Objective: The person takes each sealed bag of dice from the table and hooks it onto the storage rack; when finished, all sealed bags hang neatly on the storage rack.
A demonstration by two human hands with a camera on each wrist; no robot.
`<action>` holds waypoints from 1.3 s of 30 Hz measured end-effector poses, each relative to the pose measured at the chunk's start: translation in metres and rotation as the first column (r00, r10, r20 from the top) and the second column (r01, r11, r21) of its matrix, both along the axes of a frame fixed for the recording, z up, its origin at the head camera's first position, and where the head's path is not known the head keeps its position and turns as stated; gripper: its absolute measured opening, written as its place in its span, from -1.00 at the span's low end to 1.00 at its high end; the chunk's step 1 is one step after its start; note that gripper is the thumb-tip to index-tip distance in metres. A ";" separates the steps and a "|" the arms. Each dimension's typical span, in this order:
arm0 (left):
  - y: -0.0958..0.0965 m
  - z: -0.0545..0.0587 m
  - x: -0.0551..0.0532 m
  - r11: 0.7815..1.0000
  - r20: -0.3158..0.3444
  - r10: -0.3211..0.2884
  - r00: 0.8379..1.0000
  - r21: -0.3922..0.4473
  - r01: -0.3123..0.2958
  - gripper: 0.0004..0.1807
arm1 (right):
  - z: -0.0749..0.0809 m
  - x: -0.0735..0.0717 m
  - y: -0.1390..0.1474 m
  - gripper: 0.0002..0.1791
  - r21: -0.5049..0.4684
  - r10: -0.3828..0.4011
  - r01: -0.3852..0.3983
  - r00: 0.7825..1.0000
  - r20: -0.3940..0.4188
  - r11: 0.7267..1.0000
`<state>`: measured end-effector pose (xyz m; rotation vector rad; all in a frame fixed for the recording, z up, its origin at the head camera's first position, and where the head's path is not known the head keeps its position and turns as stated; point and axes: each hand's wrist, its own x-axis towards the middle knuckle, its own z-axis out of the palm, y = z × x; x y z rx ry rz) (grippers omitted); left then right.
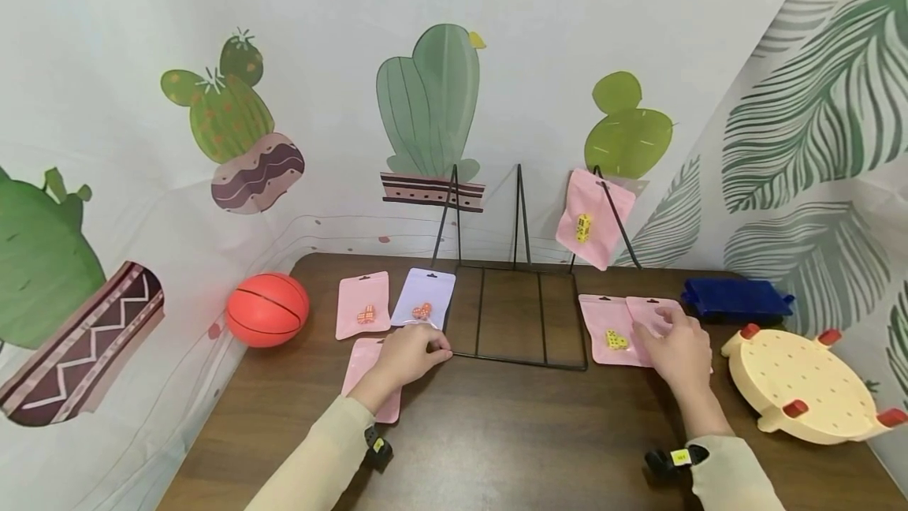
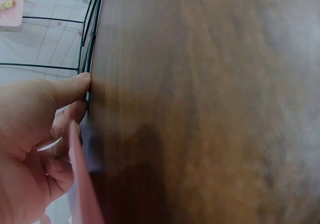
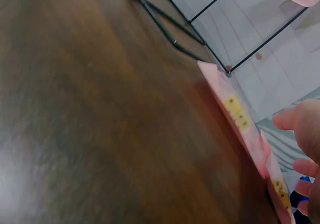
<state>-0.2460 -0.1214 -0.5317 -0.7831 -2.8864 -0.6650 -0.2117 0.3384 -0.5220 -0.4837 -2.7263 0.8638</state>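
Note:
A black wire rack [image 1: 542, 322] stands on the table. My left hand [image 1: 410, 355] is at its front left corner, with thumb and forefinger pinching the base wire; in the left wrist view the thumb tip [image 2: 82, 81] meets the rod. Under this hand lie a lilac pouch with orange dice [image 1: 434, 290] and a pink pouch [image 1: 363, 357], both partly hidden. On the right, my right hand [image 1: 679, 349] hovers over a pink pouch [image 1: 641, 307], fingers loosely bent and spread. Beside it is another pink pouch with yellow dice [image 1: 601, 322].
One pink pouch with yellow dice [image 1: 599, 211] hangs on the rack's right prong. A further pink pouch with orange dice [image 1: 362, 294] lies at the left, near a red ball [image 1: 267, 310]. At right are a blue object [image 1: 738, 300] and a cream round stool-like piece [image 1: 801, 385] with red feet.

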 end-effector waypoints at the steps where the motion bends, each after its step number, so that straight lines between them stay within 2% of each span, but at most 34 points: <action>1: 0.000 0.000 0.000 1.000 -0.001 0.000 1.000 0.001 0.000 -0.90 | -0.001 0.000 0.001 -0.26 0.003 -0.005 0.005 1.000 0.014 1.000; 12: -0.001 -0.002 -0.001 1.000 -0.011 -0.001 1.000 -0.001 0.001 -0.89 | -0.006 0.005 0.007 -0.02 0.014 -0.016 0.014 0.987 0.157 1.000; 21: 0.000 -0.001 0.000 1.000 -0.012 -0.002 1.000 0.004 0.002 -0.89 | -0.004 0.012 0.007 0.07 -0.011 -0.027 0.030 0.985 0.168 0.999; 29: 0.001 0.000 0.000 1.000 -0.014 -0.003 1.000 0.002 0.003 -0.89 | -0.004 0.017 0.004 0.07 -0.038 -0.031 0.038 0.982 0.185 0.999; 36: 0.000 0.000 0.001 1.000 -0.012 -0.008 1.000 0.003 0.008 -0.89 | -0.004 0.024 0.005 -0.03 -0.041 -0.027 0.034 0.986 0.164 0.999; 39: 0.000 0.000 0.001 1.000 -0.013 -0.006 1.000 0.004 0.006 -0.89 | -0.004 0.028 0.006 -0.01 -0.059 -0.029 0.039 0.986 0.164 0.997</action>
